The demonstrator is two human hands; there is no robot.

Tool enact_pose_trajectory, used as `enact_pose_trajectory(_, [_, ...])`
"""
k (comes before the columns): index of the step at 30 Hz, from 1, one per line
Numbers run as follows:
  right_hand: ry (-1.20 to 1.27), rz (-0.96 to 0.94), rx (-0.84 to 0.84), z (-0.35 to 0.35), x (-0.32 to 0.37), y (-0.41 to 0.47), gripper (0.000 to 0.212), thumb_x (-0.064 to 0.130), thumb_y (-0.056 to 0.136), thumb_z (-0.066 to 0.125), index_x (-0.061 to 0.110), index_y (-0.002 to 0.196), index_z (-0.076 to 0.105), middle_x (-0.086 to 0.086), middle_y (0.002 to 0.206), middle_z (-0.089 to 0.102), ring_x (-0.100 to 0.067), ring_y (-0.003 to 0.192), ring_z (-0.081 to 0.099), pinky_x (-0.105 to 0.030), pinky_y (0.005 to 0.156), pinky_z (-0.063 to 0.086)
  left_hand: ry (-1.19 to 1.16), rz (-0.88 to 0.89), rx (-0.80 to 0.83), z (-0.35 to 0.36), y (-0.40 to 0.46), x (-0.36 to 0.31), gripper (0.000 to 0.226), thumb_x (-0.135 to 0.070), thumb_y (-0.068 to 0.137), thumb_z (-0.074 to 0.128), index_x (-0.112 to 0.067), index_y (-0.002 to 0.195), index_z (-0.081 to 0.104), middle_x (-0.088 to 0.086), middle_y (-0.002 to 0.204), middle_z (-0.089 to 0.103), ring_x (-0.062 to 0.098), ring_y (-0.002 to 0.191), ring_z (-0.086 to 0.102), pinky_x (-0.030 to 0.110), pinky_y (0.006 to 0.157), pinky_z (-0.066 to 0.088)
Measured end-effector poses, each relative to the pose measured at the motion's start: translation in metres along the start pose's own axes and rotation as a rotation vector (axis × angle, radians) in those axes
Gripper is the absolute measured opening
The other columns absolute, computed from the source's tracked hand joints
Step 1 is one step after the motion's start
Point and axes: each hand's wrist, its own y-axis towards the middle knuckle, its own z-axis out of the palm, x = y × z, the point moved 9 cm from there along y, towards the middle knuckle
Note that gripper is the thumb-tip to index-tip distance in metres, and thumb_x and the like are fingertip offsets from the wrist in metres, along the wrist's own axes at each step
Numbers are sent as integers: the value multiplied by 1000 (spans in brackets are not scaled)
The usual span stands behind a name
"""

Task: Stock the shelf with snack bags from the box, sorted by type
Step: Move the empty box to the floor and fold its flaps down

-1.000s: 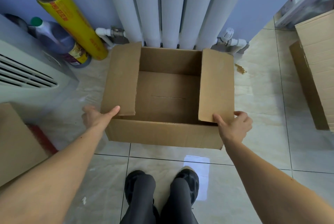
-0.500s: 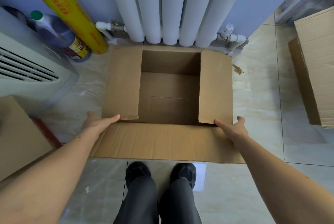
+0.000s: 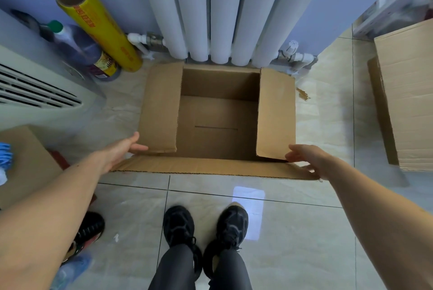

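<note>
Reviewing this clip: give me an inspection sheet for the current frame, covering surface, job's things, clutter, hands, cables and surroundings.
Surface: pale tiled floor.
Job's things: open cardboard box on the floor by the radiator, flaps spread, no snack bags visible inside; no shelf in view.
Clutter: yellow film roll, dark bottle, second cardboard box at right, another carton at left, a stray shoe.
Hands: left hand open, at the left flap; right hand open, at the near right corner.
Cables: nothing seen.
Surroundings: blue wall, white vented unit at left.
</note>
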Motion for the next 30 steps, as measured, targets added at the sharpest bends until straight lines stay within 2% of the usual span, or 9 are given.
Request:
enact_pose_trajectory(3, [150,38,45,-3,-1,0,42,43,96,41,18,95,74,3,111,72,-19,71,49,-28,62,39,-168,-57,20,-1,15,1,78,-67,95,9,-19,124,63,7,141,52,23,148,15,42,120,16])
enact_pose_trajectory(5, [331,64,74,-7,-2,3,45,39,97,38,11,106,73,-4,111,73,-22,81,60,-29,65,48,-367,-120,31,-2,18,5,76,-65,97,12,-12,134,52,9,132,59,27,136,40,37,90,54])
enact_pose_trajectory(8, [607,81,143,-8,3,11,54,41,94,43,-3,115,66,-24,121,65,-38,94,66,-37,71,58,-754,-174,6,0,17,4,66,-58,99,28,-3,127,53,27,117,61,37,87,66,35,58,57])
enact_pose_trajectory(10, [745,64,171,-6,12,17,65,50,90,54,-7,120,57,-28,123,59,-44,103,64,-43,75,62,-960,-169,-18,1,23,-1,57,-51,99,35,-2,124,49,30,110,57,40,81,63,39,65,59])
enact_pose_trajectory(14, [887,-85,207,-7,36,30,90,60,61,81,-1,118,51,-20,119,55,-37,111,59,-40,98,52,-1218,-150,-108,-2,37,-8,74,-58,96,38,0,142,39,28,147,31,42,109,53,43,95,49])
enact_pose_trajectory(17, [667,-172,140,-4,48,41,56,33,82,76,4,125,56,-15,122,60,-21,102,65,-25,87,57,-1057,-96,-204,-9,44,-16,86,-68,85,52,-4,141,42,25,137,41,36,105,56,40,90,53])
enact_pose_trajectory(20, [322,-185,-179,-17,46,63,68,28,67,88,-4,119,59,-12,99,71,-21,87,69,-34,81,60,-558,7,-396,-14,42,-33,66,-50,78,73,-7,125,55,11,107,60,22,79,59,32,67,57])
enact_pose_trajectory(24, [-73,-205,-479,-34,68,61,87,37,62,88,10,130,41,-11,127,46,-28,109,53,-39,89,49,-120,59,-589,-25,53,-54,71,-47,73,80,-10,128,55,11,127,61,34,110,59,39,88,48])
enact_pose_trajectory(30, [-72,-299,-326,-27,91,87,111,12,65,87,11,150,16,-10,136,51,-33,124,50,-45,101,45,64,321,-587,-35,79,-96,114,-20,69,86,-32,153,9,7,155,32,30,139,35,50,111,33])
